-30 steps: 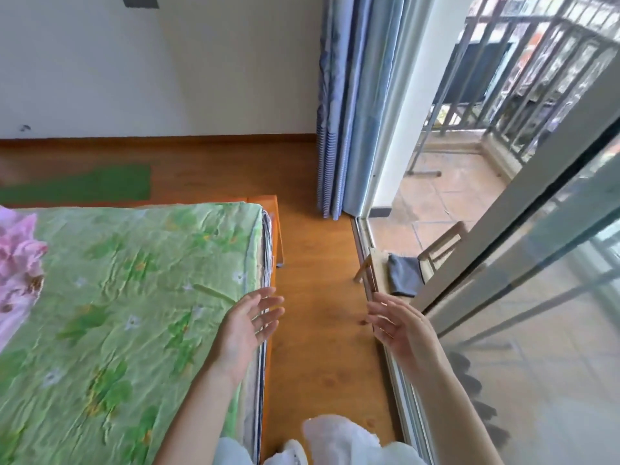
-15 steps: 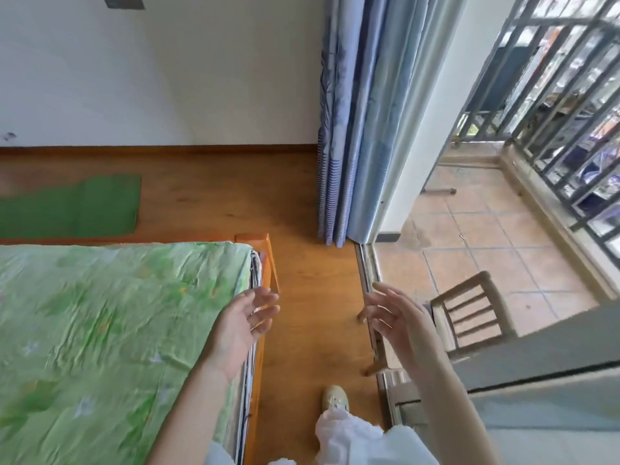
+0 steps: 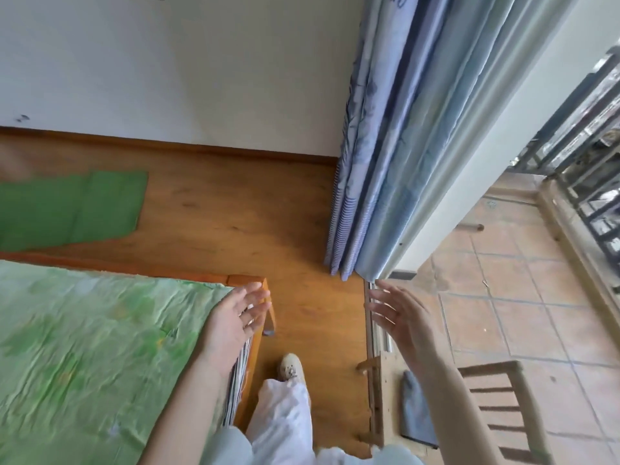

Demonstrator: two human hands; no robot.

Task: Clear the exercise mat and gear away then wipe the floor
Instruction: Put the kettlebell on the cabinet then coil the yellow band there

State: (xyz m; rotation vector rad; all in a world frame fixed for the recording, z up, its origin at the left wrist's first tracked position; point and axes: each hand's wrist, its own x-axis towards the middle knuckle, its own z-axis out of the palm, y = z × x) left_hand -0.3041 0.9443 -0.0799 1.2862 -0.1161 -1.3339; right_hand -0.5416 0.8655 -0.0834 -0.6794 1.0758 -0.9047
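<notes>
1. Left hand (image 3: 240, 322): fingers straight and spread, palm turned inward, holding nothing, raised over the near right corner of the bed (image 3: 100, 347).
2. Right hand (image 3: 397, 315): fingers loose and spread, palm facing the left one, empty, above the door track (image 3: 370, 327) at the floor's right edge.
3. Green mat (image 3: 72, 209): flat on the wood floor (image 3: 241, 213) beyond the bed's far edge, toward the left wall side, well apart from both hands.
4. Chair (image 3: 503, 397) just right of the right forearm, on the balcony tiles; curtain (image 3: 385, 162) hanging ahead.
</notes>
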